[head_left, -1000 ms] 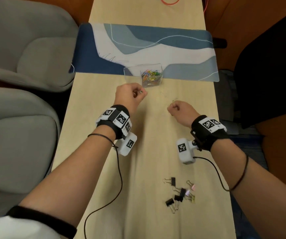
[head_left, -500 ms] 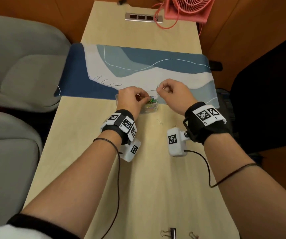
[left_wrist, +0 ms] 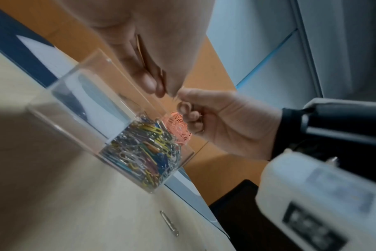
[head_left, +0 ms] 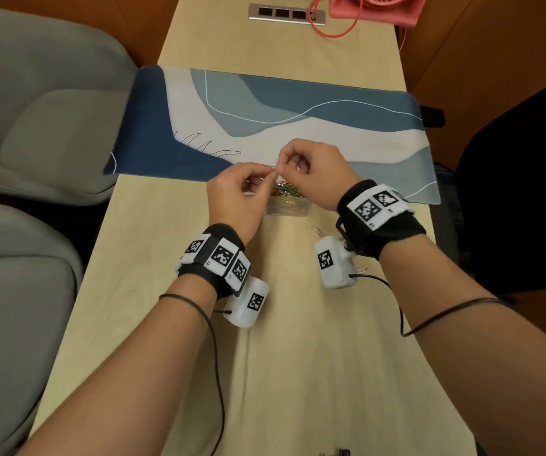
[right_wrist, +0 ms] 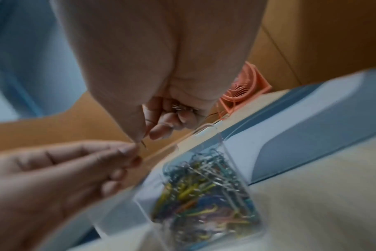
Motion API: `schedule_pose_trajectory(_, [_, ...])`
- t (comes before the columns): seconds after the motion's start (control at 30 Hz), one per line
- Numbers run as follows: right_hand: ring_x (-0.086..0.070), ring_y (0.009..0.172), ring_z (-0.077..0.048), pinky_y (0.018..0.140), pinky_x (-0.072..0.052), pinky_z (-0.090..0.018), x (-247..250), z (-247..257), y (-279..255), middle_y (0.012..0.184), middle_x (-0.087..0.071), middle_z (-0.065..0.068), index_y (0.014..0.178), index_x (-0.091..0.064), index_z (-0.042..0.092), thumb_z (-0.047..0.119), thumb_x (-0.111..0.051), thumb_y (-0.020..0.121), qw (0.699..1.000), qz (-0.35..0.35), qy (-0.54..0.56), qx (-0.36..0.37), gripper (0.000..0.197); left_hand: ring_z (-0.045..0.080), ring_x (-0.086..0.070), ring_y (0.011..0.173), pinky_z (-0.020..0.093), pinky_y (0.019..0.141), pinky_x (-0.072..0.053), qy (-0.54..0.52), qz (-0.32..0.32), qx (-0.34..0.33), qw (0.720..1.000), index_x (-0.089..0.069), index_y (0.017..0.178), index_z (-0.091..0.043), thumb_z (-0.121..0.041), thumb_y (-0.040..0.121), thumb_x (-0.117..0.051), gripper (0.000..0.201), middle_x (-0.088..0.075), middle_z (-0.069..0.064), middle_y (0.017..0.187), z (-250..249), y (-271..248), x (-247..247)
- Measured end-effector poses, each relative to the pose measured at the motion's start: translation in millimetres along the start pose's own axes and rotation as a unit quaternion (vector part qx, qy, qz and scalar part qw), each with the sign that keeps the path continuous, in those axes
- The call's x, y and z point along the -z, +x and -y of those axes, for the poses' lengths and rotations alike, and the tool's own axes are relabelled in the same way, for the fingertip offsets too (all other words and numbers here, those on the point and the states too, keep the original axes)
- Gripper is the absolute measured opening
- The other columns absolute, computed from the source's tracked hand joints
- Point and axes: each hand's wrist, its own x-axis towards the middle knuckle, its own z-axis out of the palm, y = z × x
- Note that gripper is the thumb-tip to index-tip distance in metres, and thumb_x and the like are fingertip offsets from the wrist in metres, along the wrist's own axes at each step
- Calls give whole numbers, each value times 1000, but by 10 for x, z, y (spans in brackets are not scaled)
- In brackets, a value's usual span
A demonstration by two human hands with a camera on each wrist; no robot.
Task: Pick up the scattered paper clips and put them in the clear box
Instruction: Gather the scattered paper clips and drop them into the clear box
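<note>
head view looks down, both wrist views close, upward, sharing clear box (left_wrist: 79, 95)

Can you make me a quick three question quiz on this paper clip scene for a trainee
1. True or false: both hands are above the clear box.
2. Multiple choice: where does a loose paper clip lie? A, on the blue mat. B, on the table just right of the box, by the right wrist. C, on the grey chair.
3. Fill in: the box stands at the near edge of the ____.

Key
1. True: the left hand and right hand meet fingertip to fingertip over it.
2. B.
3. Mat.
</note>
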Motion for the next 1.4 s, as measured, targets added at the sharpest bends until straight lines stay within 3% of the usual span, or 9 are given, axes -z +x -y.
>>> schedule_pose_trajectory(0.13, [-45, 57, -4, 62, -34, -16, -64, 7, 4, 67, -60, 3, 84, -66, 11, 12, -62, 83, 994, 21, -103, 33, 4, 15, -60, 67, 34, 68, -53, 31, -52, 4, 998, -69, 74, -15, -13, 80, -69, 6, -67, -2, 73, 65, -109, 141])
schedule_pose_trajectory(0.3, [-60, 74, -14, 74, -48, -24, -71, 46, -7, 76, -69, 3, 80, -72, 17, 13, -62, 80, 974, 46, -217, 43, 10, 11, -56, 67, 23, 66, -47, 57, -55, 9, 997, -69, 74, -18, -18, 81, -70, 7, -67, -8, 74, 74, -190, 248])
schedule_pose_trajectory(0.47, [-62, 92, -20, 84, -47, -28, 98, 53, -145, 94, -72, 0, 93, -75, 21, 15, -60, 80, 969, 25, -244, 14, 22, 8, -53, 68, 15, 65, -38, 81, 15, -33, 996, -71, 78, -21, -21, 82, -70, 5, -63, -16, 73, -7, -224, 204])
schedule_pose_trajectory(0.63, [-59, 77, -10, 88, -48, -26, 488, -133, -574, 93, -73, 1, 92, -76, 19, 10, -59, 83, 980, -30, -190, -59, 21, 0, -53, 64, 19, 65, -48, 78, 156, -67, 982, -72, 77, -17, -14, 80, -71, 4, -64, -10, 72, -112, -291, 4])
schedule_pose_trajectory(0.8, [-63, 79, -14, 83, -47, -20, 562, -582, -1189, 92, -73, -2, 85, -76, 18, 5, -59, 83, 944, 19, -210, -255, 21, 15, -61, 82, 35, 84, -54, 149, 291, -28, 945, -69, 112, -20, -14, 85, -67, 28, -62, 0, 95, -91, -435, -365])
schedule_pose_trajectory(1.0, [-65, 95, -24, 91, -53, -32, 218, -678, -1671, 106, -68, -8, 104, -73, 10, -3, -59, 79, 943, -28, -170, -285, 32, 30, -43, 118, 44, 99, -43, 314, 393, -118, 856, -42, 144, -37, 8, 83, -44, 76, -41, 11, 135, -178, -540, -781])
schedule_pose_trajectory(1.1, [-63, 93, -27, 84, -50, -27, 50, -618, -1809, 105, -65, -12, 106, -72, 4, -10, -57, 76, 957, -59, -180, -218, 36, 32, -42, 123, 44, 97, -44, 335, 404, -170, 834, -54, 136, -36, -3, 87, -50, 59, -44, 11, 137, -144, -603, -820])
schedule_pose_trajectory(1.23, [-62, 92, -30, 82, -52, -31, -82, -605, -1878, 106, -64, -14, 106, -70, 0, -13, -59, 74, 963, -59, -199, -171, 36, 37, -53, 113, 42, 95, -48, 286, 349, -204, 869, -72, 114, -18, -18, 88, -67, 26, -60, 15, 125, 49, -695, -757])
schedule_pose_trajectory(1.4, [-59, 85, -30, 75, -54, -36, -139, -582, -1863, 101, -63, -14, 90, -72, 5, -11, -60, 74, 947, 7, -286, -149, 26, 35, -62, 86, 37, 78, -54, 268, 313, -173, 894, -79, 88, -9, -12, 80, -76, 9, -69, 12, 96, 32, -736, -728])
